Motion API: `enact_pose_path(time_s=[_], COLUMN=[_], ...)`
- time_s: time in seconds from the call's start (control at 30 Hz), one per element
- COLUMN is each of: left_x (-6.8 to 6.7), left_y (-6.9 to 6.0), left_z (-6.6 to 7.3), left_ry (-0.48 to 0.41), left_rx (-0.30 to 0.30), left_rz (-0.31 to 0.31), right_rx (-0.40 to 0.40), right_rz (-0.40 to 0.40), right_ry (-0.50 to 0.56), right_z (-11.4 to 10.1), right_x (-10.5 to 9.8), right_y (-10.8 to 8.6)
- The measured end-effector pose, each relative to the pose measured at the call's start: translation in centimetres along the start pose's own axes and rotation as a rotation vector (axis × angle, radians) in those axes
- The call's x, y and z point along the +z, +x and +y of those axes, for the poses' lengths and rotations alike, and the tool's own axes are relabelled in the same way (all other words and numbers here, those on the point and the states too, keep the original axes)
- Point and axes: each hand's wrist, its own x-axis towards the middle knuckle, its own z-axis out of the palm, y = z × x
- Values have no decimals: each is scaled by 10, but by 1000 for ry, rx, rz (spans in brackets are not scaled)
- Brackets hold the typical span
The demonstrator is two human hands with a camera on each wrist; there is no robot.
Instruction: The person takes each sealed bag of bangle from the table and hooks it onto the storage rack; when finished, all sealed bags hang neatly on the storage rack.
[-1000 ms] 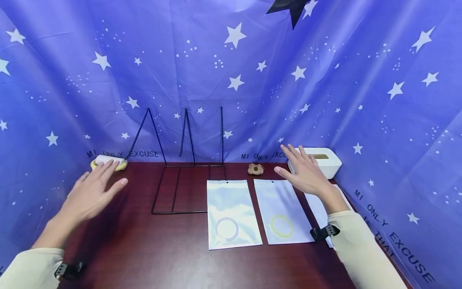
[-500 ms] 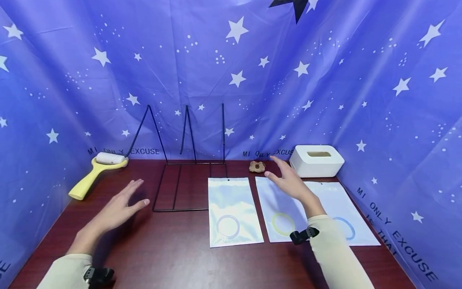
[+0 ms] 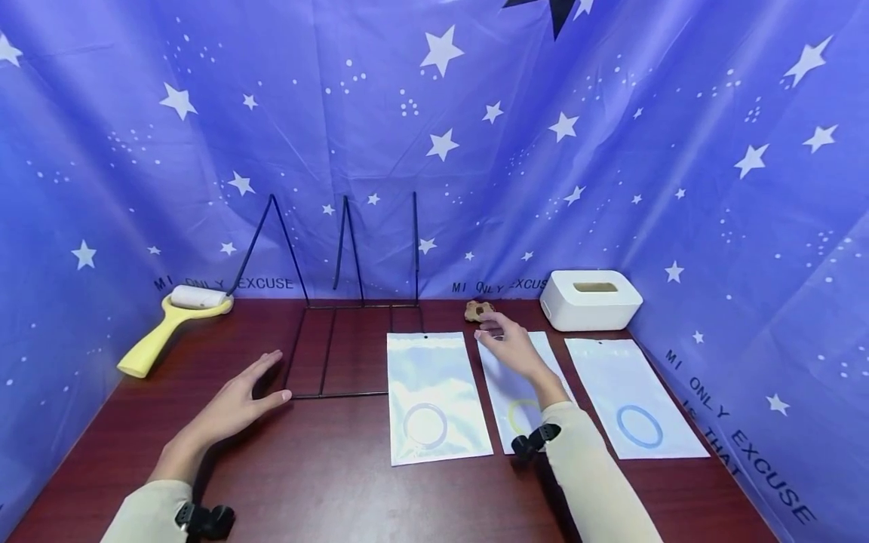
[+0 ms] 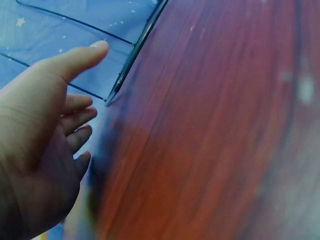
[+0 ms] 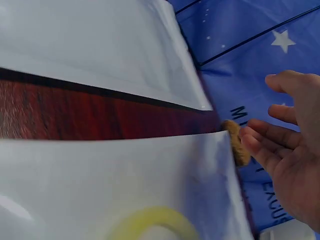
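Right hand poised beside a brown piece, nothing grasped

The step in hand looks like a reach, with no hold made yet. The right hand hangs over the upper part of the middle bag, the one marked with a yellow ring, and its fingertips point toward the brown piece at the back of the bench. The right wrist view sets that piece close to the fingertips, though whether they touch cannot be told. This grip is loosely spread, thumb apart from gently bent fingers, with nothing between them.

The left hand is beside the near left corner of the black wire rack. Its grip is spread too, thumb well away from the fingers, holding nothing; contact with the rack is unclear.

The left bag partly covers the rack's base, while the right bag lies apart from the other two, in front of a white box.

If the brown piece is what the right hand is after, the move calls for a small forward reach and a light pinch, keeping the fingers off the bag's top edge.
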Motion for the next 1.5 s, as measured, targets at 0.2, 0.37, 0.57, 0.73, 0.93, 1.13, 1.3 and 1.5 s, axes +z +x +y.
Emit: enact_pose_path(time_s=[0.2,0.37,0.57,0.73,0.93,1.13,1.3,1.5], left_x=[10,18,19,19,21,22,22,22], left_y=[-1,-1,-4,-5,-4,-3,-3,-3], left_z=[-5,-8,-8,-7,-6,-6,-6,-6], left_ry=[14,63,124,126,137,149,154,156], left_rx=[44,121,133,121,106,99,95,89], left_rz=[24,67,113,106,108,110,110,110], right_rx=[9,48,94,126,131,130,156,188], right_rz=[21,16,-3,-1,14,23,29,28], right_ry=[-3,-10,22,44,-40,-106,-108,-107], right_z=[12,21,24,25,23,24,24,19], right_x=[13,20,28,34,40,49,54,52], right_y=[7,11,15,17,17,20,21,21])
